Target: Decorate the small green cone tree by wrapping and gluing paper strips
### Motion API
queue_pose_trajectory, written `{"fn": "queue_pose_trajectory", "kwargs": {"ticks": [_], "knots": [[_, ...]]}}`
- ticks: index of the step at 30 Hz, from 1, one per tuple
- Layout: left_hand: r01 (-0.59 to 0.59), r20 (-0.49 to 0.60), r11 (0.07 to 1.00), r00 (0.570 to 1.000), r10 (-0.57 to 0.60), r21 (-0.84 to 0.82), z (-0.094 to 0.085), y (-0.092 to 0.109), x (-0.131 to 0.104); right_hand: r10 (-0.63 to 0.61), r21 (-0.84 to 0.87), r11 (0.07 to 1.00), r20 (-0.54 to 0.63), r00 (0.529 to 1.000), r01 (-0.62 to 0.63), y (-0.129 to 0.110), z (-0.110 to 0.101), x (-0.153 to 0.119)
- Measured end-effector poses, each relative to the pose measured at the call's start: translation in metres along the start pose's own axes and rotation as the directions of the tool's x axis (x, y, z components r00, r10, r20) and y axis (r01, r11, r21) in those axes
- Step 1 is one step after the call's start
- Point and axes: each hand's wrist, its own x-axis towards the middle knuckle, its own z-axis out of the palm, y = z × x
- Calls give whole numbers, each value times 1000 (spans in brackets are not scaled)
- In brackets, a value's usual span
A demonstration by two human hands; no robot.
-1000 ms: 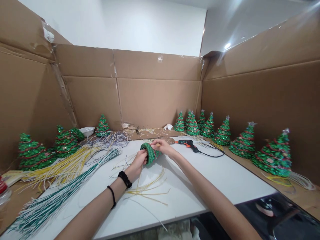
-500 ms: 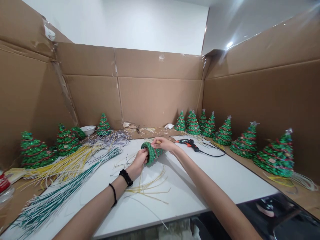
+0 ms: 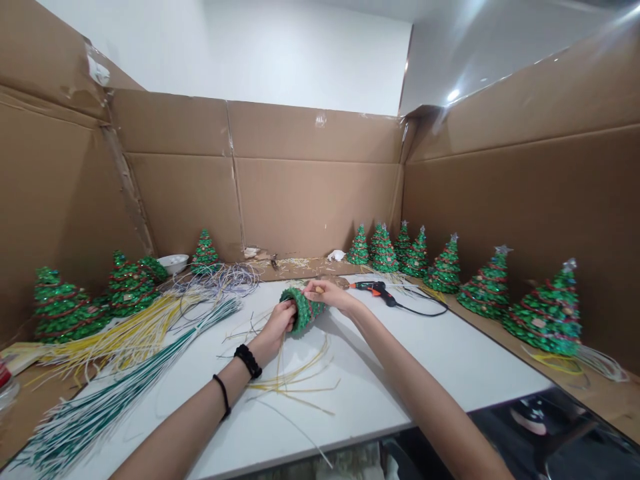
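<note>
Christmas tree [image 3: 303,321], tipped sideways above the white tabletop [image 3: 425,363], looks light, hollow and springy, probably safest held by its base rim. The left hand's [image 3: 275,327] fingers bunch into that opening, their grip hidden; the right hand [image 3: 334,295] pinches a small tan piece [image 3: 319,289], with yellow strands [image 3: 295,387] and a glue gun [image 3: 373,287] crowding nearby.

No legible text, brand, number or sign in our view. We note a red label [image 3: 5,375] on the clear plastic bottle [image 3: 8,396], cut off by the left edge; any lettering on it cannot be read. Hot glue gun [image 3: 383,292] on the counter [image 3: 440,360]: too small for us to make out any marking. Small pale plaque [image 3: 539,323] on the nearest right-hand Christmas tree [image 3: 547,310]: likewise unreadable.
</note>
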Motion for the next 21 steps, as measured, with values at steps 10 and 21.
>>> {"fn": "queue_pose_trajectory", "kwargs": {"ticks": [10, 21], "knots": [[4, 20, 1000, 1000, -4, 12, -3, -2, 1, -6, -10, 1000, -12, 1000, 6, 0, 1, 0], [-7, 54, 1000, 999, 8, -14, -7, -4, 2, -91, -44, 995, 2, 996, 91, -2, 5, -4]]}}
